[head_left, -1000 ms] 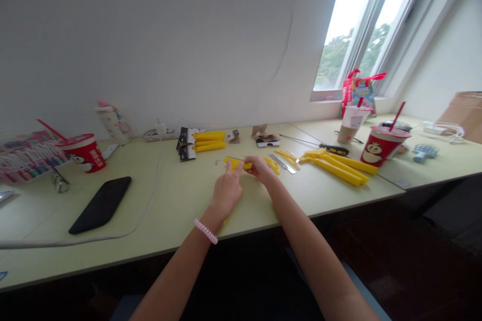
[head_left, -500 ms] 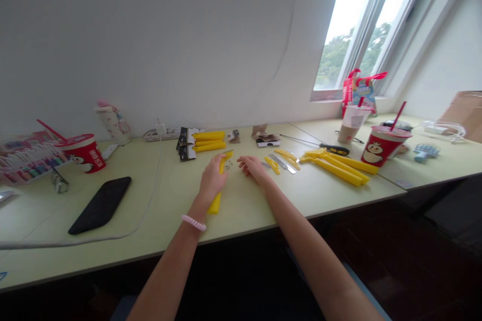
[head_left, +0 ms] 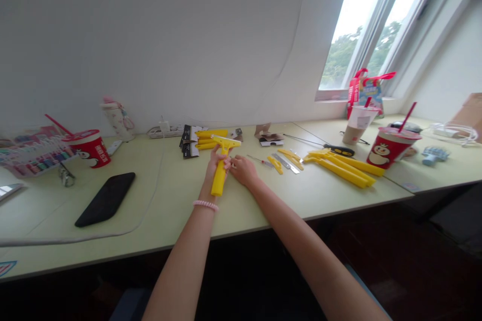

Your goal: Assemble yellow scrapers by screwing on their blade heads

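Note:
My left hand (head_left: 215,164) is closed round the handle of a yellow scraper (head_left: 219,176), its wide head pointing toward the wall. Close beside it, my right hand (head_left: 243,169) is near the tabletop, fingers curled; what they hold, if anything, is too small to make out. To its right lie a small screwdriver (head_left: 259,161), yellow blade covers (head_left: 277,164) and metal blades (head_left: 290,164). Several yellow handles (head_left: 342,168) rest farther right. Behind the scraper are more yellow handles (head_left: 211,134) on black-and-white packaging (head_left: 189,141).
A black phone (head_left: 106,199) and a red cup (head_left: 92,149) stand on the left of the table (head_left: 181,225). At right are a red cup (head_left: 389,148), a pale cup (head_left: 359,123) and a long black-handled screwdriver (head_left: 339,150). A cable crosses the left side.
My left hand has lifted and turned the yellow scraper, so its head now shows. My right hand has moved left beside it. The small screwdriver now shows, and the view has shifted slightly.

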Available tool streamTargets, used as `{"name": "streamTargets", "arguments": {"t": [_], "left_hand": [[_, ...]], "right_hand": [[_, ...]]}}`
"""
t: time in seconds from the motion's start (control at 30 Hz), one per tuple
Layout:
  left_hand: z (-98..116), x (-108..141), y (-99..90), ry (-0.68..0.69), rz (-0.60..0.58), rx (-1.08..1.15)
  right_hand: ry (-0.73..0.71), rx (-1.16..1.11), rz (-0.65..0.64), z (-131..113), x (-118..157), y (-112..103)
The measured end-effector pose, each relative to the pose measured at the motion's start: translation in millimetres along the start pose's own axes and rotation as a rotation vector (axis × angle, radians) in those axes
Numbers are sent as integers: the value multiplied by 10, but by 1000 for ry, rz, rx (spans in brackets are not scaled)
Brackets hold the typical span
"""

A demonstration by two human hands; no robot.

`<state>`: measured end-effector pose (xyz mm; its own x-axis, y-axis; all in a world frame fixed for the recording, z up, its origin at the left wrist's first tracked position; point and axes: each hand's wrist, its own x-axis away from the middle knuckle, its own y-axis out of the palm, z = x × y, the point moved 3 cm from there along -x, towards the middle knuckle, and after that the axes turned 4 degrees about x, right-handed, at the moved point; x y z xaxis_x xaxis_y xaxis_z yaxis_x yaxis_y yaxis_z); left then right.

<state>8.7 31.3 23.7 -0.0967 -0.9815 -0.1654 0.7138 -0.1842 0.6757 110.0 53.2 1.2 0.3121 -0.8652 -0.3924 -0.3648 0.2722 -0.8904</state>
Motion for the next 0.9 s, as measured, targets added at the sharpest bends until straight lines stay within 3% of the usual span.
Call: {"name": "streamTargets", "arguments": {"t": [0.4, 0.53, 0.67, 0.77, 0.9], "left_hand": [[-24, 27, -53, -89, 0, 0], [-43, 31, -43, -127, -22, -2], [-72, 37, -53, -149, -62, -33], [-123, 27, -74, -191, -110, -59], [-172, 14, -82, -248, -142, -85]], "right_hand": [[52, -151, -31, 148, 68, -26], [299, -369, 122, 457, 89, -135], [529, -737, 285, 702, 89, -224], [501, -938, 235, 670, 65, -213], [418, -922, 214, 548, 56, -195]]}}
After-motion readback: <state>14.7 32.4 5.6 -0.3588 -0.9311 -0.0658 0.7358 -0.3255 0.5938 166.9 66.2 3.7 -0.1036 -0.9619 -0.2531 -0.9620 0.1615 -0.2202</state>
